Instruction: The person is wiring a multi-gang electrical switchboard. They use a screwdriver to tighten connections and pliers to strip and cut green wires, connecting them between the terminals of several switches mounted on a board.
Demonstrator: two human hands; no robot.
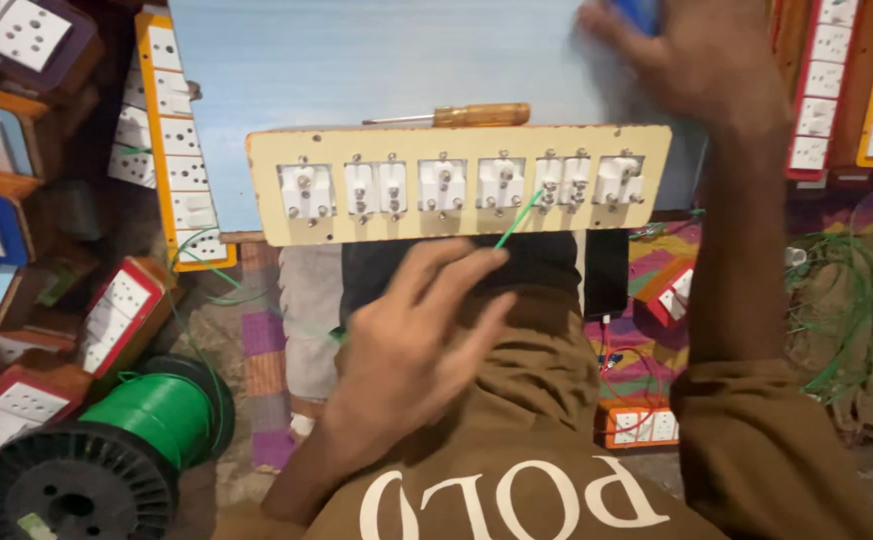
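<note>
**Green wire held at the back of a cream socket panel**

Finished switchboards crowd both sides of the table (356, 60), a pale blue board. On the left, boards (171, 140) framed in orange, blue, purple and red lean in stacks, their white socket faces showing. More orange and red boards (861, 80) stand at the right edge. A spool of green wire (151, 415) lies on the floor at lower left, its black flange turned toward the camera. Loose green wire tangles (846, 300) over sacking at the right. A small orange board (638, 425) and a red one (668, 295) lie on a patterned cloth below the table.

The cream panel (461, 180) stands along the table's near edge, back side toward the camera, with a row of white socket bodies and their metal screws. A screwdriver (456, 116) with an amber handle lies on the table just behind the panel's top edge.

The left hand (411, 340) is below the panel, fingers loosely curled, pinching a short green wire (516, 220) whose far end reaches the terminals right of the panel's middle. The right hand (696, 55) is blurred at the table's far right corner, closed around a blue object (638, 12), mostly hidden.
</note>
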